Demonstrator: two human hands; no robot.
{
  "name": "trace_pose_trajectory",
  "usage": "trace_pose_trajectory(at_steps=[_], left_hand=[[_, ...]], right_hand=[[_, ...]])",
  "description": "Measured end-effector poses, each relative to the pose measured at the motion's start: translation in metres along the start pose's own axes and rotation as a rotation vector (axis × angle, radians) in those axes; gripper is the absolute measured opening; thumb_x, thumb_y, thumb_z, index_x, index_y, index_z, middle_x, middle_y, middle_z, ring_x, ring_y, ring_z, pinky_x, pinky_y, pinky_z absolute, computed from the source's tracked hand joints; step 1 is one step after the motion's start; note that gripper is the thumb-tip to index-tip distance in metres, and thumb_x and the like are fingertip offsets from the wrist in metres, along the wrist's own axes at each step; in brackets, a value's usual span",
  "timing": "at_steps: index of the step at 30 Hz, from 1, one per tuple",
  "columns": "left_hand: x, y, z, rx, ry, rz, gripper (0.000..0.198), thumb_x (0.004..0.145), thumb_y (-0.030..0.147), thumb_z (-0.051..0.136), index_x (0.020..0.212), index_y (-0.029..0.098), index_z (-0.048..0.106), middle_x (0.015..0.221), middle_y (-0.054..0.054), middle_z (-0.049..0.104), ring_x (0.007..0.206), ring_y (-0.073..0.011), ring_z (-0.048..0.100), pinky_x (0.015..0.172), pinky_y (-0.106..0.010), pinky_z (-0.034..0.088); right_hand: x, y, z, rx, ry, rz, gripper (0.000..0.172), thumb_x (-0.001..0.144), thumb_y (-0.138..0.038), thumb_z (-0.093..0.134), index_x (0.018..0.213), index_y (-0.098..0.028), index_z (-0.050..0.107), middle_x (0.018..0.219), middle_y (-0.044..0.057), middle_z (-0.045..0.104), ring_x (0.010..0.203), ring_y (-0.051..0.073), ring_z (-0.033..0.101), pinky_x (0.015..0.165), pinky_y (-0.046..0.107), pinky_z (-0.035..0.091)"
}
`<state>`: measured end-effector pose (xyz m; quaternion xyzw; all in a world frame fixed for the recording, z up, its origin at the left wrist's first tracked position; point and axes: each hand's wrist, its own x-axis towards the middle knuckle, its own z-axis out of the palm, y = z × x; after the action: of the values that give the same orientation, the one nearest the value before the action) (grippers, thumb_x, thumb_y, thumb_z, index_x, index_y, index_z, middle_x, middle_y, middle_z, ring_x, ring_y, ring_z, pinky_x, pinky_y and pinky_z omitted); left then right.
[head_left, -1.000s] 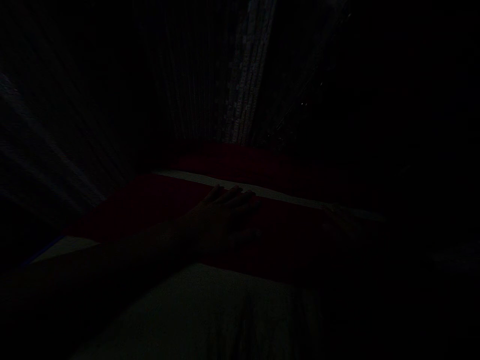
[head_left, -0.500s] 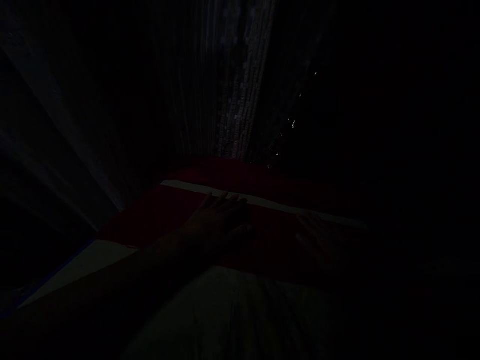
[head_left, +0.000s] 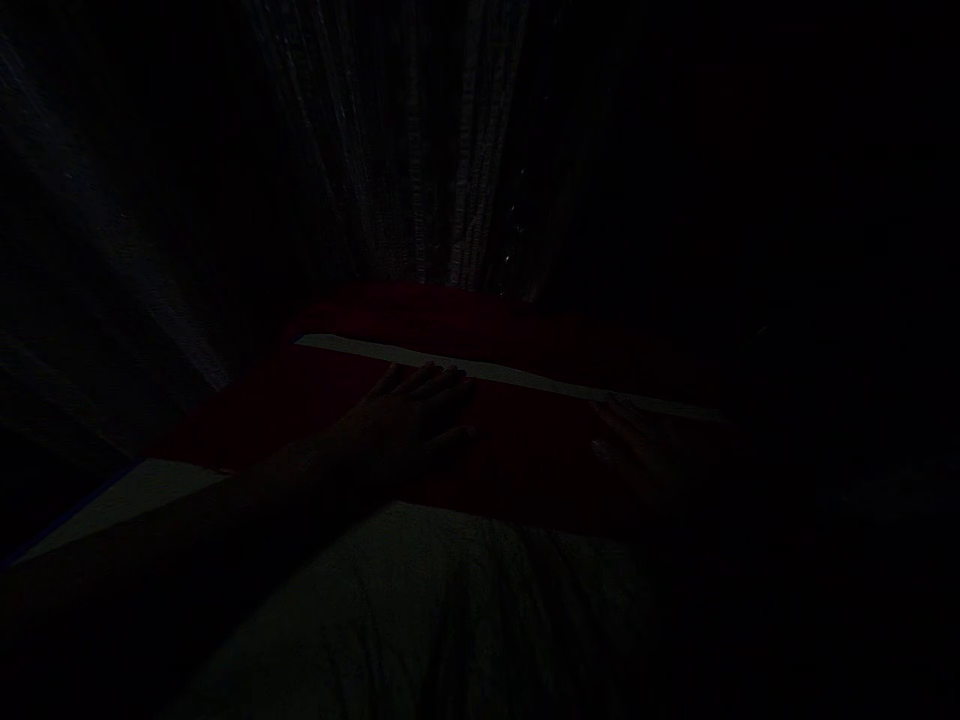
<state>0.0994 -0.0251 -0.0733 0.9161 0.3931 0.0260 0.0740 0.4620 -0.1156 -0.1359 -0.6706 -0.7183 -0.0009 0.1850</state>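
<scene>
The view is very dark. A red sheet, which looks like cloth (head_left: pixel 517 460), lies flat over a pale surface (head_left: pixel 360 590). My left hand (head_left: pixel 409 415) rests on the red sheet, palm down with its fingers spread, the fingertips close to a pale strip (head_left: pixel 510 375) that runs across behind it. Further right, my right hand (head_left: pixel 630 440) also lies on the red sheet, fingers stretched out toward the same strip. Its wrist and forearm vanish in the dark. Neither hand grips anything that I can see.
Beyond the strip lies more red material (head_left: pixel 420 305). Hanging folds, like a curtain (head_left: pixel 465 170), rise at the back, with small glints beside them. Pale folds (head_left: pixel 165 300) show at the left. A blue edge (head_left: pixel 75 512) borders the pale surface at lower left. The right side is black.
The whole view has shifted, so the sheet and strip appear a little higher and further left. My left hand appears slightly left of before, still flat; my right hand stays flat too.
</scene>
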Motion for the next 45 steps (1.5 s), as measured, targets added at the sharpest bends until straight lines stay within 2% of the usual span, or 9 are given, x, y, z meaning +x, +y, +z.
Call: trace_pose_trajectory(at_steps=[4, 11, 15, 21, 27, 31, 35, 41, 45], left_hand=[[0.000, 0.000, 0.002, -0.001, 0.009, -0.010, 0.080, 0.104, 0.078, 0.021, 0.170, 0.032, 0.021, 0.177, 0.001, 0.013, 0.166, -0.0292, 0.010, 0.134, -0.065, 0.008], [0.000, -0.001, 0.001, -0.047, 0.018, -0.002, 0.083, 0.102, 0.081, 0.017, 0.170, 0.034, 0.024, 0.176, 0.000, 0.017, 0.166, -0.0308, 0.012, 0.134, -0.063, 0.005], [-0.001, 0.002, -0.002, -0.032, 0.012, -0.003, 0.082, 0.103, 0.080, 0.020, 0.170, 0.033, 0.025, 0.177, 0.001, 0.016, 0.166, -0.0299, 0.011, 0.134, -0.063, 0.006], [-0.002, 0.008, -0.009, -0.031, -0.059, -0.050, 0.076, 0.106, 0.074, 0.026, 0.170, 0.034, 0.020, 0.177, 0.004, 0.009, 0.166, -0.0273, 0.006, 0.134, -0.062, 0.005], [-0.002, 0.004, -0.005, -0.042, -0.003, -0.023, 0.080, 0.103, 0.079, 0.025, 0.170, 0.034, 0.024, 0.177, 0.003, 0.013, 0.166, -0.0282, 0.009, 0.134, -0.063, 0.005], [-0.001, 0.002, -0.003, -0.030, -0.013, -0.028, 0.079, 0.104, 0.078, 0.024, 0.170, 0.034, 0.024, 0.177, 0.000, 0.013, 0.166, -0.0301, 0.010, 0.134, -0.064, 0.005], [-0.001, 0.001, -0.002, -0.031, -0.001, -0.012, 0.082, 0.102, 0.081, 0.019, 0.170, 0.034, 0.023, 0.177, 0.001, 0.014, 0.166, -0.0285, 0.010, 0.134, -0.063, 0.006], [-0.006, 0.014, -0.018, -0.037, 0.071, -0.021, 0.071, 0.104, 0.077, 0.028, 0.168, 0.044, 0.026, 0.178, 0.004, 0.010, 0.166, -0.0328, 0.003, 0.131, -0.069, 0.012], [-0.007, 0.018, -0.020, -0.060, -0.026, 0.019, 0.076, 0.102, 0.081, 0.027, 0.169, 0.045, 0.019, 0.178, 0.004, 0.008, 0.166, -0.0309, 0.001, 0.133, -0.067, 0.004]], right_hand=[[0.003, 0.000, 0.009, -0.052, 0.072, -0.025, 0.065, 0.109, -0.062, 0.028, 0.159, -0.027, 0.050, 0.163, 0.004, 0.041, 0.154, 0.030, 0.037, 0.130, 0.071, 0.015], [0.006, 0.015, -0.009, -0.049, -0.085, -0.082, 0.068, 0.111, -0.063, 0.022, 0.169, -0.029, 0.034, 0.170, 0.004, 0.026, 0.158, 0.032, 0.028, 0.127, 0.076, 0.018], [0.002, 0.003, -0.004, -0.018, 0.067, -0.062, 0.062, 0.113, -0.057, 0.022, 0.165, -0.029, 0.039, 0.169, 0.003, 0.030, 0.157, 0.030, 0.032, 0.127, 0.075, 0.021], [-0.002, -0.005, 0.001, -0.042, 0.102, -0.117, 0.060, 0.113, -0.062, 0.027, 0.161, -0.029, 0.041, 0.167, 0.002, 0.034, 0.156, 0.031, 0.033, 0.122, 0.079, 0.023], [-0.003, -0.030, -0.005, -0.051, 0.054, -0.143, 0.076, 0.104, -0.079, 0.036, 0.164, -0.032, 0.038, 0.170, 0.001, 0.029, 0.157, 0.033, 0.031, 0.121, 0.080, 0.025], [-0.002, -0.030, -0.003, -0.066, -0.060, -0.103, 0.070, 0.104, -0.078, 0.035, 0.162, -0.040, 0.039, 0.168, -0.005, 0.030, 0.157, 0.031, 0.030, 0.121, 0.081, 0.021], [-0.001, -0.021, -0.001, -0.070, 0.045, -0.051, 0.069, 0.105, -0.078, 0.033, 0.160, -0.037, 0.042, 0.165, -0.003, 0.038, 0.153, 0.031, 0.039, 0.121, 0.081, 0.023], [-0.003, -0.048, -0.005, -0.076, 0.021, -0.138, 0.075, 0.105, -0.080, 0.030, 0.164, -0.034, 0.038, 0.170, 0.000, 0.027, 0.159, 0.031, 0.027, 0.122, 0.079, 0.023], [-0.001, -0.038, -0.004, -0.029, -0.050, -0.083, 0.073, 0.104, -0.079, 0.029, 0.160, -0.036, 0.045, 0.168, -0.004, 0.031, 0.159, 0.028, 0.028, 0.125, 0.077, 0.020]])
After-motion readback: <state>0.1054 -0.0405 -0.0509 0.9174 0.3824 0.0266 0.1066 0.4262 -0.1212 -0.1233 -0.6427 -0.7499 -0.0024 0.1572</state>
